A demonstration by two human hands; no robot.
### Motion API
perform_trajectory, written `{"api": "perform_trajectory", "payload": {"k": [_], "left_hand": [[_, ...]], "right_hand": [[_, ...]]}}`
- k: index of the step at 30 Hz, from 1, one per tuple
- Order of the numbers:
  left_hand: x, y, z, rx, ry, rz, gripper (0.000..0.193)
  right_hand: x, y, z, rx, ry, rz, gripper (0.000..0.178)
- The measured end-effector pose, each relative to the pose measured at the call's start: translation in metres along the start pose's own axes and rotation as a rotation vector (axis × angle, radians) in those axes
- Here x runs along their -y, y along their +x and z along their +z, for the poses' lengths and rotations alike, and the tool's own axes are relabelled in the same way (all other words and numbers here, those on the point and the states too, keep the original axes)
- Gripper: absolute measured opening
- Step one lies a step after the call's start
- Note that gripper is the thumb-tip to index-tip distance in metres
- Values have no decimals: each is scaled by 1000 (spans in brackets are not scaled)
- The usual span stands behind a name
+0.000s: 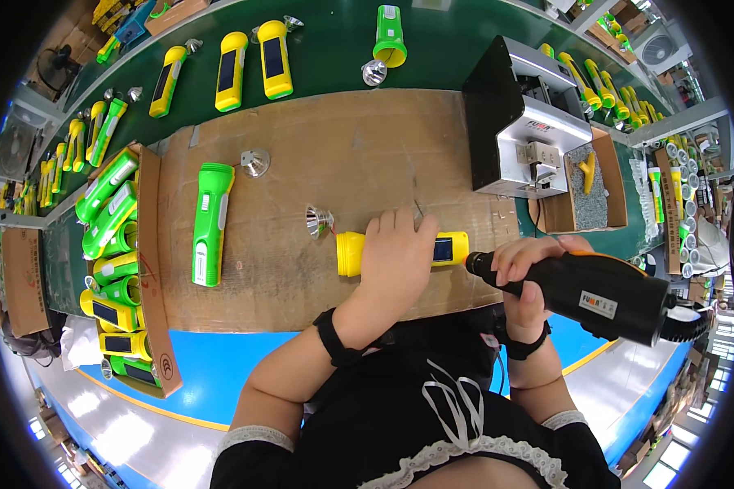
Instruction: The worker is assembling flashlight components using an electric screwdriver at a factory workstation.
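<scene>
Near the centre of the frame, a yellow flashlight (351, 254) lay flat on a brown cardboard sheet (367, 147), its wide head to the left and its dark panel facing up. The left hand (395, 253) lay across its middle, fingers wrapped over the body and gripping it. Right of centre, the right hand (528, 270) had its fingers curled around the front part of a black power tool (595, 297), whose tip pointed left at the flashlight's tail end; whether the two touched could not be told. A silvery reflector (318, 222) rested just beside the yellow head. Left of centre lay a green flashlight (212, 224), with another reflector (254, 163) near its upper end. At the left of the frame, an open-topped carton (151, 273) held a pile of green and yellow flashlights. In the upper right stood a black-and-silver machine (538, 122), and beside it a small cardboard box (620, 200) contained a yellow piece (587, 173). More flashlights, one of them green (390, 31), lay along the top of the frame.
</scene>
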State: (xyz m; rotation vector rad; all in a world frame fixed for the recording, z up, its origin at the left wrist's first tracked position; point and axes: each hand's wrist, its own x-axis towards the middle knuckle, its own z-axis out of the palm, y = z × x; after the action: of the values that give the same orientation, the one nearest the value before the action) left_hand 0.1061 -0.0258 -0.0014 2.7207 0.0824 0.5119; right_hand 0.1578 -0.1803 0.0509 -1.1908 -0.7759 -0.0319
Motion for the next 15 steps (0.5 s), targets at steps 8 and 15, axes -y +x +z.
{"api": "perform_trajectory", "payload": {"k": [8, 15], "left_hand": [[-19, -8, 2, 19, 57, -62, 8], [-22, -8, 2, 13, 77, -54, 14]], "right_hand": [[12, 3, -12, -66, 35, 50, 72], [31, 47, -30, -269, -49, -297, 79]]}}
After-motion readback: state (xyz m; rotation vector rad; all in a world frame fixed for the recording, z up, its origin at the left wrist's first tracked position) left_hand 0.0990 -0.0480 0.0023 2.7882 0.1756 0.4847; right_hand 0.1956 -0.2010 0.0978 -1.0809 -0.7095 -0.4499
